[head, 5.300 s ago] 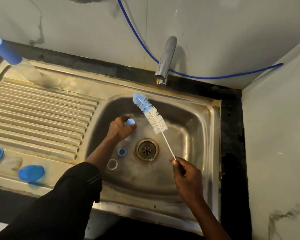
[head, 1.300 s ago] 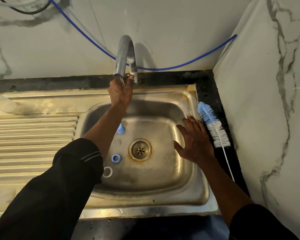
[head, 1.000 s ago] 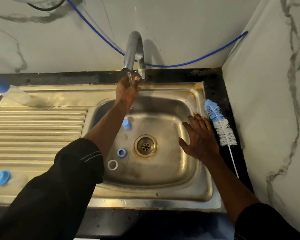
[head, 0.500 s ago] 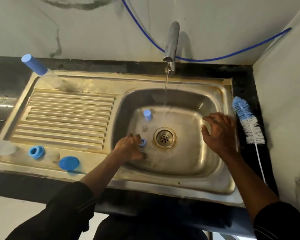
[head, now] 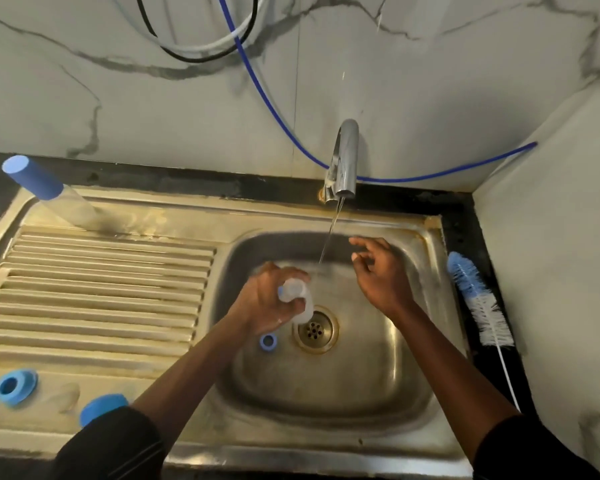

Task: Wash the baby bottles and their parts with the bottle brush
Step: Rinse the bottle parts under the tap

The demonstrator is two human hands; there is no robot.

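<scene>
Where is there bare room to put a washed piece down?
The draining board is bare between the bottle behind and the blue ring and blue cap in front. So is the basin in front of the drain. Crowded: by the drain, with the left hand, clear piece and small ring; the brush fills the right ledge.

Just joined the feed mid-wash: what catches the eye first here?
The tap runs at the back of the sink, its stream falling between the two hands. The left hand grips a clear bottle part above the drain; the right hand hovers open beside the stream. The bottle brush lies untouched on the black counter right of the sink.
</scene>
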